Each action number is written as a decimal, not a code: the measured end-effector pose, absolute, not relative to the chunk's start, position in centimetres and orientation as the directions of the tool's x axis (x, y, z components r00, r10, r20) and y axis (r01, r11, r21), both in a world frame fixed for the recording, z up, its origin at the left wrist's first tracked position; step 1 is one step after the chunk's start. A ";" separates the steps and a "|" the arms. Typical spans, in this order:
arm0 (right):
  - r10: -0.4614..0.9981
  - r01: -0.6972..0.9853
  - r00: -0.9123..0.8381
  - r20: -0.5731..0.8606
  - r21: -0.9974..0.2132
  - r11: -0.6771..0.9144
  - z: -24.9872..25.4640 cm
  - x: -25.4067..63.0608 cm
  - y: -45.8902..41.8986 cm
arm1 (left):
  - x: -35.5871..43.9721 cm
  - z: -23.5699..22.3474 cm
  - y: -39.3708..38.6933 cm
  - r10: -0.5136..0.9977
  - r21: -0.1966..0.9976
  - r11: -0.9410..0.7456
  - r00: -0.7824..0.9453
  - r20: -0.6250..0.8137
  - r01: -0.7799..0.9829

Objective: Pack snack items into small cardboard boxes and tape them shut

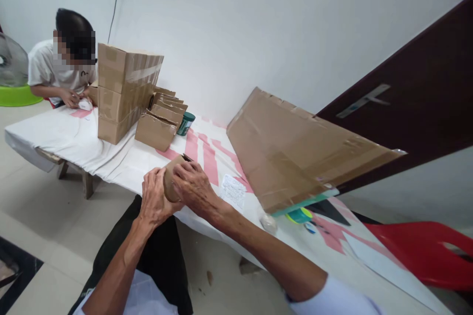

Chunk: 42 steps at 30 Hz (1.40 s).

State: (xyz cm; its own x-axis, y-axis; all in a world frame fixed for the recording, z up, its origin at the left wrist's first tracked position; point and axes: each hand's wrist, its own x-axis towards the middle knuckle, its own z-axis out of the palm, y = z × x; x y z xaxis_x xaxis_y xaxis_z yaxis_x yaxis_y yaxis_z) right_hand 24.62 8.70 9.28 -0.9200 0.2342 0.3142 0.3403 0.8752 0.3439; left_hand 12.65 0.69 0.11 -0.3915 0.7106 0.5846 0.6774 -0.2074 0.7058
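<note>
Between my two hands is a small brown cardboard box [170,177], held over the near edge of the table. My left hand [154,192] grips its left side and underside, fingers curled around it. On the right side, my right hand [194,184] is closed over the box, its fingertips near a dark slot or flap at the top. Just beyond my hands stand several cardboard boxes with raised flaps [157,130]. Taped boxes [113,93] are stacked to their left.
A dark green container [185,124] stands behind the small boxes. A large cardboard sheet or box [288,152] leans at right, near a handwritten paper [232,191] and a tape roll [299,215]. Across the left end sits another person [62,69]. A red chair [424,251] is at far right.
</note>
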 end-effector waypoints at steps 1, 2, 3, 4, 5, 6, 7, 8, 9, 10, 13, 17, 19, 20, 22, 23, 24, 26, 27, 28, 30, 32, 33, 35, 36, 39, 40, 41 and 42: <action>0.235 0.341 -0.921 0.312 0.348 0.873 9.3 24.7 8.7 | 12.7 0.2 0.6 0.711 0.704 -0.210 -0.388 0.586 0.679; 0.236 0.343 -0.921 0.311 0.353 0.871 9.4 24.7 8.6 | 12.7 0.2 0.6 0.711 0.702 -0.210 -0.386 0.587 0.680; 0.237 0.343 -0.921 0.308 0.357 0.869 9.4 24.7 8.6 | 12.7 0.3 0.5 0.711 0.702 -0.210 -0.386 0.587 0.681; 0.238 0.342 -0.922 0.305 0.359 0.868 9.5 24.7 8.6 | 12.7 0.3 0.5 0.712 0.701 -0.209 -0.385 0.587 0.682; 0.239 0.342 -0.923 0.300 0.359 0.869 9.6 24.7 8.6 | 12.7 0.4 0.5 0.714 0.701 -0.209 -0.383 0.586 0.682; 0.241 0.339 -0.925 0.292 0.357 0.870 9.6 24.7 8.5 | 12.7 0.5 0.4 0.716 0.700 -0.208 -0.381 0.585 0.683; 0.244 0.338 -0.928 0.283 0.355 0.872 9.7 24.7 8.5 | 12.8 0.5 0.4 0.717 0.699 -0.209 -0.379 0.585 0.684; 0.250 0.339 -0.929 0.274 0.352 0.873 9.7 24.7 8.5 | 12.8 0.5 0.4 0.717 0.698 -0.210 -0.377 0.586 0.684; 0.259 0.344 -0.928 0.268 0.349 0.872 9.8 24.7 8.5 | 12.8 0.6 0.4 0.715 0.698 -0.211 -0.378 0.588 0.684; 0.267 0.350 -0.927 0.265 0.344 0.871 9.8 24.7 8.5 | 12.8 0.6 0.3 0.712 0.698 -0.212 -0.380 0.590 0.684; 0.277 0.355 -0.924 0.263 0.327 0.876 9.9 24.7 8.6 | 12.9 0.5 0.3 0.710 0.698 -0.212 -0.383 0.591 0.684; 0.267 0.344 -0.928 0.260 0.322 0.882 10.0 24.6 8.7 | 13.1 0.5 0.4 0.706 0.700 -0.208 -0.391 0.591 0.683; 0.270 0.347 -0.927 0.261 0.323 0.880 10.0 24.5 8.6 | 13.1 0.5 0.4 0.703 0.703 -0.205 -0.397 0.590 0.681; 0.274 0.351 -0.926 0.260 0.322 0.879 10.0 24.5 8.6 | 13.1 0.5 0.4 0.704 0.704 -0.204 -0.398 0.589 0.681; 0.284 0.356 -0.926 0.250 0.318 0.879 10.0 24.4 8.5 | 13.1 0.5 0.5 0.706 0.705 -0.204 -0.397 0.587 0.679; 0.285 0.354 -0.927 0.242 0.315 0.881 10.0 24.5 8.5 | 13.1 0.4 0.5 0.707 0.706 -0.204 -0.397 0.586 0.678; 0.282 0.347 -0.930 0.236 0.312 0.884 10.0 24.6 8.5 | 13.1 0.4 0.5 0.708 0.707 -0.204 -0.397 0.584 0.677; 0.261 0.327 -0.935 0.240 0.301 0.896 10.1 25.0 8.6 | 13.1 0.3 0.5 0.710 0.709 -0.202 -0.398 0.582 0.676; 0.247 0.318 -0.935 0.256 0.294 0.901 10.2 25.2 8.7 | 13.1 0.3 0.5 0.711 0.709 -0.199 -0.399 0.579 0.676; 0.234 0.314 -0.931 0.280 0.286 0.905 10.3 25.5 8.9 | 13.2 0.3 0.5 0.715 0.709 -0.198 -0.395 0.577 0.677; 0.213 0.311 -0.918 0.335 0.272 0.911 10.4 26.2 9.1 | 13.2 0.4 0.5 0.727 0.702 -0.197 -0.378 0.573 0.684; 0.202 0.311 -0.905 0.374 0.261 0.914 10.4 26.9 9.1 | 13.3 0.6 0.4 0.742 0.691 -0.204 -0.351 0.571 0.693; 0.201 0.314 -0.900 0.386 0.257 0.914 10.3 27.1 9.1 | 13.3 0.7 0.3 0.749 0.684 -0.209 -0.336 0.572 0.698; 0.203 0.324 -0.892 0.403 0.259 0.910 10.2 27.4 8.9 | 13.4 0.8 0.1 0.755 0.677 -0.212 -0.322 0.572 0.705; 0.204 0.331 -0.889 0.410 0.267 0.905 10.1 27.5 8.8 | 13.5 0.9 0.1 0.754 0.677 -0.209 -0.325 0.571 0.706; 0.193 0.336 -0.886 0.421 0.298 0.894 9.7 27.4 8.5 | 13.8 1.0 0.0 0.741 0.679 -0.191 -0.350 0.573 0.709; 0.192 0.338 -0.886 0.421 0.305 0.890 9.6 27.4 8.4 | 13.9 1.0 -0.1 0.735 0.677 -0.186 -0.357 0.577 0.712; 0.195 0.343 -0.885 0.422 0.310 0.887 9.5 27.4 8.3 | 14.0 1.0 -0.1 0.729 0.674 -0.183 -0.362 0.582 0.715; 0.200 0.351 -0.883 0.424 0.314 0.882 9.4 27.3 8.2 | 14.1 1.1 -0.1 0.723 0.672 -0.181 -0.365 0.586 0.718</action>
